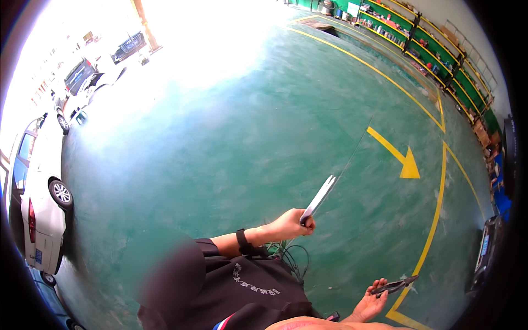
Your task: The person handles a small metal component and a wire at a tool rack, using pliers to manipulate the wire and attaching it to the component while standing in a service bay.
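Note:
My left hand (289,224), with a black band on its wrist, is closed round the dark handle of a flat, pale metal tool (320,194) that points up and right with a notched tip. Low at the right, my right hand (367,302) grips a dark pliers-like tool (400,284), held out over the floor. Below my left hand are black clothing (258,278) with pale printing and a tangle of dark cables (291,258). A smeared patch hides the area left of the clothing.
Green floor (231,143) carries yellow lines and an arrow (408,165). A white car (41,220) stands left, other vehicles (80,75) behind it in glare. Shelves (418,38) line the upper right, near a dark floor opening (330,30). A dark object (484,250) is at the right edge.

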